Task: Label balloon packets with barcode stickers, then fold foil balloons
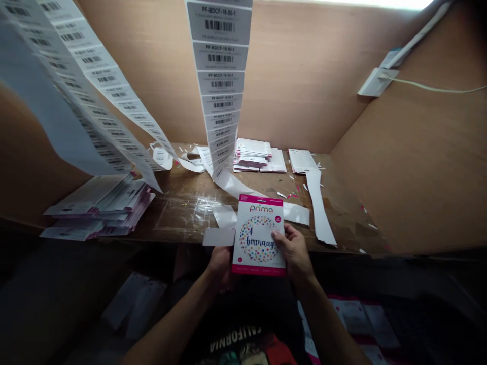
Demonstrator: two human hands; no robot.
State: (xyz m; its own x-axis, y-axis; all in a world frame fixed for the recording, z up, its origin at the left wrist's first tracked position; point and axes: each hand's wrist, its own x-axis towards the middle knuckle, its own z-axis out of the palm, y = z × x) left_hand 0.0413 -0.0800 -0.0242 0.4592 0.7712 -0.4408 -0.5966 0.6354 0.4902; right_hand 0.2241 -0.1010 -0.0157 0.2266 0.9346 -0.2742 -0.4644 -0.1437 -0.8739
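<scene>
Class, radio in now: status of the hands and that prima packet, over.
Left hand, right hand gripping prima birthday packet. White paper slip at left hand. Barcode label strip hanging beyond packet.

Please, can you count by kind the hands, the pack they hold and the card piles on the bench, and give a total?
Hands: 2 (left hand, right hand)
Prima pack: 1
Card piles: 3 (left pile, middle pile, right pile)
Total: 6
</scene>
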